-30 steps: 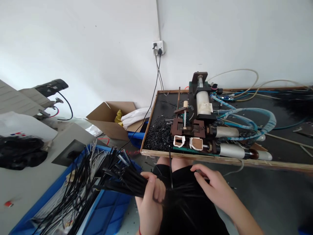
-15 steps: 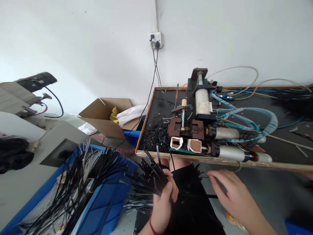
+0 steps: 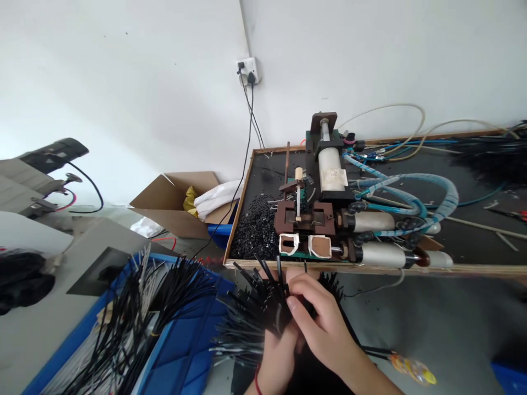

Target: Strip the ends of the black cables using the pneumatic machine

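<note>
Two white walls meet in a corner behind everything, with a power socket (image 3: 247, 70) high on them and black cords hanging from it. Below, a wide tabletop (image 3: 473, 241) with a wooden rim carries a pneumatic machine (image 3: 325, 203) — brown block at the front, pale cylinder upright behind, blue hoses (image 3: 411, 192) looping off to the right. A heap of small black offcuts (image 3: 257, 233) lies on the tabletop just left of the machine. To the lower left stands a blue crate (image 3: 181, 351) with long black ties (image 3: 135, 312) fanning out of it, beside a grey machine housing (image 3: 61, 285). An open cardboard box (image 3: 177, 200) sits on the floor farther back, holding white and yellow cloth. Near the bottom centre, just in front of the tabletop's front edge, the left hand (image 3: 278, 359) is clenched round a bundle of black ties (image 3: 251, 312), whose ends bristle up and to the left. The right hand (image 3: 325, 329) lies over the left — its fingers (image 3: 298, 302) are curled onto the top of the bundle, pinching at the tie ends. A red band (image 3: 257, 383) circles the left wrist.
</note>
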Motion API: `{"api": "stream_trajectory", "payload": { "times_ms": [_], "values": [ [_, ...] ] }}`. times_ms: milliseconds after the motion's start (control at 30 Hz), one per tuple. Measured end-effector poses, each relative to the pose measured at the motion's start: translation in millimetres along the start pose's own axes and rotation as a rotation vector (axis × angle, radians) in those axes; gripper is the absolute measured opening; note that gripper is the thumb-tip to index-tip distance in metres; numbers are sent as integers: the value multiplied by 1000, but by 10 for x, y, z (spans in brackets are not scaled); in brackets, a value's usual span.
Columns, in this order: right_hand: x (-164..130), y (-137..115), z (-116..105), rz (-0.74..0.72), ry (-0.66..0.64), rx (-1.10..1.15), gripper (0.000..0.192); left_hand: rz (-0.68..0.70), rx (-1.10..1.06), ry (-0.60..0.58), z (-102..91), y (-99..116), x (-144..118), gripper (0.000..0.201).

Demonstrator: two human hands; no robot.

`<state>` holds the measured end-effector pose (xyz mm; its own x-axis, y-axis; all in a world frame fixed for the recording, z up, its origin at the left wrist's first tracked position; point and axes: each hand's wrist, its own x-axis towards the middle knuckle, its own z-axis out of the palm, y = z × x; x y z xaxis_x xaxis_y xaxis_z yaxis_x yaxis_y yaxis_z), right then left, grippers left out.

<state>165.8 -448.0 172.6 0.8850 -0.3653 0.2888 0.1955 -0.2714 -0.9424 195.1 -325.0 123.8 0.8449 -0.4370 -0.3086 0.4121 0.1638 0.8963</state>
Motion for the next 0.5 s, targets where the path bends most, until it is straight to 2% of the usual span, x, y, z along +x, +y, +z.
{"api": "stream_trajectory", "payload": {
  "times_ms": [233,500],
  "values": [
    [-39,21,13,-100,80,-54,15,16,14,5,27,48,65,36],
    [-130,47,-33,-1,92,55,22,104,-86,39,-16,14,158,20]
  ]
}}
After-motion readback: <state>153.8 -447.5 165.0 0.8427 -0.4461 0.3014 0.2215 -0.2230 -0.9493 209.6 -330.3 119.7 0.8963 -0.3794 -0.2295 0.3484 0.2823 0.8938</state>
